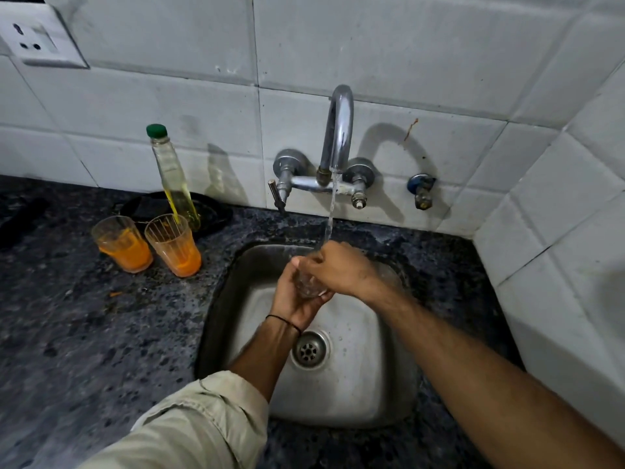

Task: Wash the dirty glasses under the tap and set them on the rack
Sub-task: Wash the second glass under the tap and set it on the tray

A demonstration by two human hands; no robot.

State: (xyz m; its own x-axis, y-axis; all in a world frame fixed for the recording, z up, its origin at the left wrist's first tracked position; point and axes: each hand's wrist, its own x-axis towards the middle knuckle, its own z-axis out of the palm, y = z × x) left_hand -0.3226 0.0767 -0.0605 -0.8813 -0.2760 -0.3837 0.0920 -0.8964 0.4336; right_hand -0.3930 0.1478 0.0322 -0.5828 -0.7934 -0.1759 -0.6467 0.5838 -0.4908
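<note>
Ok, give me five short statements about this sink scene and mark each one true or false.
Water runs from the tap. True.
The left hand holds a clear glass over the sink, the right hand at its rim. True.
The two orange-stained glasses stand in the sink. False: they stand on the counter, left of it.
The bottle has a red cap. False: it is green.
A rack of clean glasses is in view. False: no rack shows.

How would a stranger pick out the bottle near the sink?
Start at the steel sink and look left along the dark counter to the tiled wall. Behind the orange-stained glass nearer the sink stands a tall, slim bottle of yellowish liquid; its green cap sets it apart.
</note>
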